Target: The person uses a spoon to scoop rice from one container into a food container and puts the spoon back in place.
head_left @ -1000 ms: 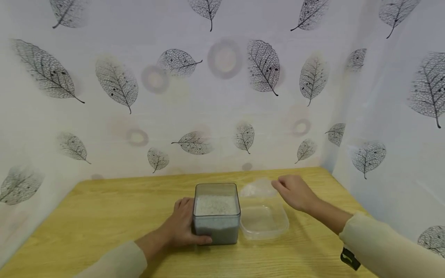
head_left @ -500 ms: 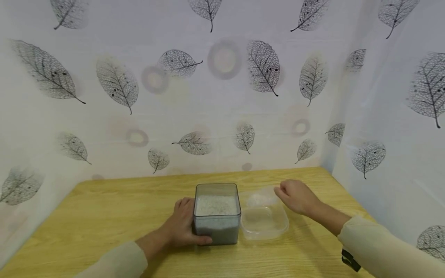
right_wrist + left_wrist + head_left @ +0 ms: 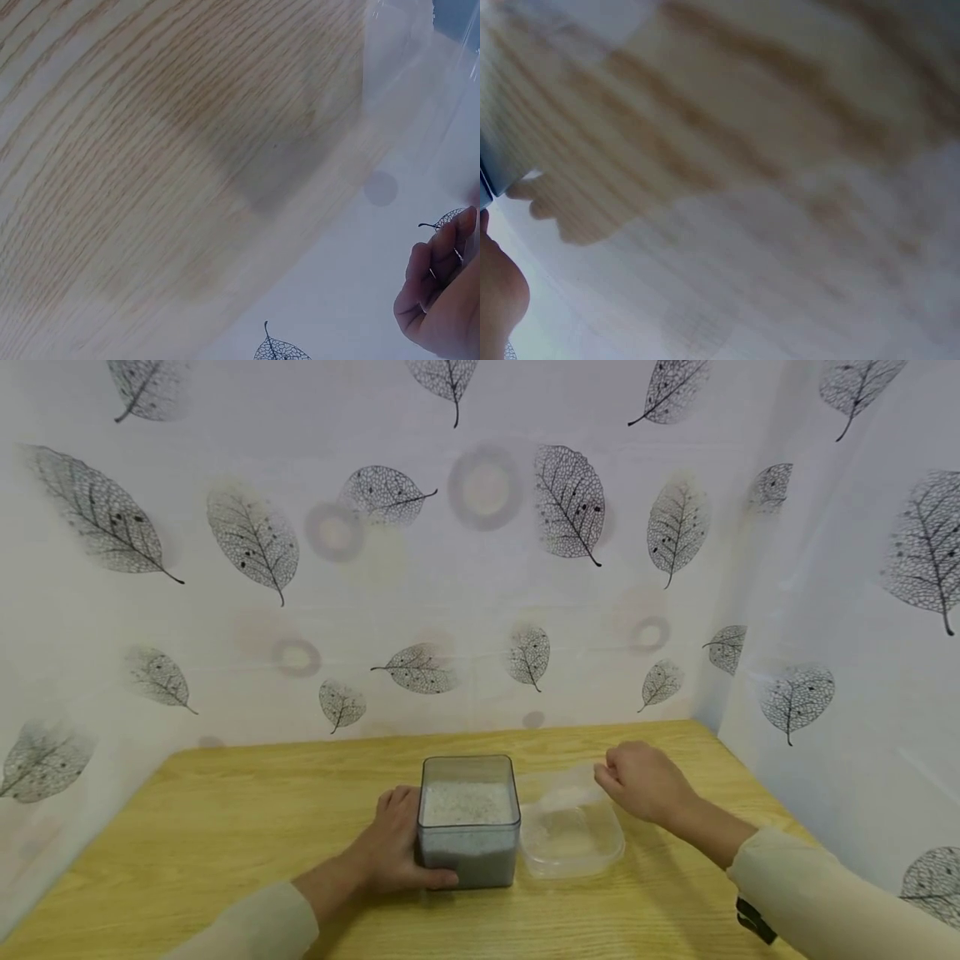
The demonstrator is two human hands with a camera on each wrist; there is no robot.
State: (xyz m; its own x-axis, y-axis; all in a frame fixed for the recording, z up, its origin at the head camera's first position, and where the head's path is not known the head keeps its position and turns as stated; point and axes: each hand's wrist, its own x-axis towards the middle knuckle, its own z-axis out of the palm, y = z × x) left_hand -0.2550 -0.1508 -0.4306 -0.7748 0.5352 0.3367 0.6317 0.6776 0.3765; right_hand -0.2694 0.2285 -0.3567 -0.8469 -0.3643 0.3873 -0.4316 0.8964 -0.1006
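A smoky clear square canister [image 3: 468, 856] stands upright on the table, partly filled with white rice-like grains [image 3: 467, 803]. My left hand [image 3: 390, 847] grips its left side, thumb across the front and fingers behind. Right beside it sits a clear, shallow, lidless plastic tub [image 3: 572, 860]. My right hand [image 3: 647, 783], fingers curled, pinches a see-through plastic piece [image 3: 566, 787] over the back of the tub. That piece has a whitish patch low down; I cannot tell its kind. In the right wrist view the curled fingers [image 3: 442, 255] show beside clear plastic.
The yellow wood-grain table [image 3: 247, 827] runs back to a pale leaf-print sheet [image 3: 465, 577] that hangs behind and at both sides. A dark strap [image 3: 753, 920] hangs beneath the right sleeve.
My right hand has shifted slightly right, and the see-through piece has dropped lower and nearer over the tub. The left hand, canister and tub stay put.
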